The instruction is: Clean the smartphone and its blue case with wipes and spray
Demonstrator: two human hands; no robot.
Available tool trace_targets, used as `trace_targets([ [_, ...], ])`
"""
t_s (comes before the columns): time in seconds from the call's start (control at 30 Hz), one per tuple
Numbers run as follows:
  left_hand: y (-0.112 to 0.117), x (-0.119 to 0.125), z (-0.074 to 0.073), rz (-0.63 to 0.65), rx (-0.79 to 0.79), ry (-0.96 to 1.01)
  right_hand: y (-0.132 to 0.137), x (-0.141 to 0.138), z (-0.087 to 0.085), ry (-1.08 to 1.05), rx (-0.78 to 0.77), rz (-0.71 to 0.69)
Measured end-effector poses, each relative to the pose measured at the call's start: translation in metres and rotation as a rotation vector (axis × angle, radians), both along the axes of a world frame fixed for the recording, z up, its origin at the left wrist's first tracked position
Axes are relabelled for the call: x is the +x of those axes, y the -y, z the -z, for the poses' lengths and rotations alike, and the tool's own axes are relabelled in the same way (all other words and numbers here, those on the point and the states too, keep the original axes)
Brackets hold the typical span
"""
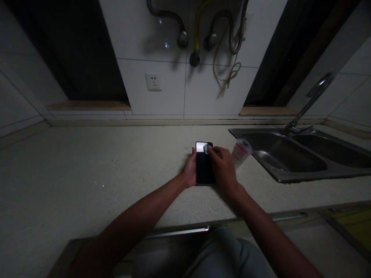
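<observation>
Dark phone (pixel 204 170): flat on the pale speckled countertop (pixel 87 166), long axis pointing toward the wall, bright reflection across the far end of the screen. Set directly between the two hands, both in contact. Left hand (pixel 189 170): cupped against the phone's left edge, fingers half curled, gripping the side, thumb near the upper corner. Right hand (pixel 223 168): over the phone's right edge, fingertips closed in a pinch on a small pale wipe (pixel 206 148), pressed to the top of the screen inside the bright patch. Both forearms bare, converging on the phone from the near edge of the counter. Clear plastic container (pixel 241 151) with red markings: tipped over on the counter just beside the right hand, between it and the sink. Steel double sink (pixel 290 158): to the right, set into the counter, with a tall faucet (pixel 311 98) behind. White wall socket (pixel 153 82) on the tiled wall beyond the phone; flexible hoses (pixel 203 34) hanging above. Metal drawer handle (pixel 176 232) under the counter's near edge. Dim lighting throughout.
</observation>
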State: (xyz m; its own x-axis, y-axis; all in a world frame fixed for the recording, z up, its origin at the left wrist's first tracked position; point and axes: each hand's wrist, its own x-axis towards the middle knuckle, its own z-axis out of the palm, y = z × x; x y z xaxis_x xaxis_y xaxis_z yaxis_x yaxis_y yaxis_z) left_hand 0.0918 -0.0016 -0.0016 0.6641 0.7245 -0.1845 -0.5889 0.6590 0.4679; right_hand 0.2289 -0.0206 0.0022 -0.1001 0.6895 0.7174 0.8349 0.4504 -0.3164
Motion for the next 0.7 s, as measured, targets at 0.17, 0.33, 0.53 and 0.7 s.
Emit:
trace_targets([
  [0.17,0.001,0.001,-0.003,-0.01,0.0,-0.018,-0.008,-0.003,-0.009,0.206,0.062,0.164],
  [0.33,0.0,0.0,-0.003,-0.055,-0.084,-0.085,-0.002,-0.005,-0.004,0.287,0.04,0.024],
  [0.53,-0.001,-0.004,-0.001,-0.01,-0.076,-0.11,0.008,0.0,0.007,0.303,0.09,-0.193],
  [0.7,-0.001,-0.005,0.002,-0.018,0.067,-0.04,0.025,0.012,0.013,0.337,0.092,-0.354],
])
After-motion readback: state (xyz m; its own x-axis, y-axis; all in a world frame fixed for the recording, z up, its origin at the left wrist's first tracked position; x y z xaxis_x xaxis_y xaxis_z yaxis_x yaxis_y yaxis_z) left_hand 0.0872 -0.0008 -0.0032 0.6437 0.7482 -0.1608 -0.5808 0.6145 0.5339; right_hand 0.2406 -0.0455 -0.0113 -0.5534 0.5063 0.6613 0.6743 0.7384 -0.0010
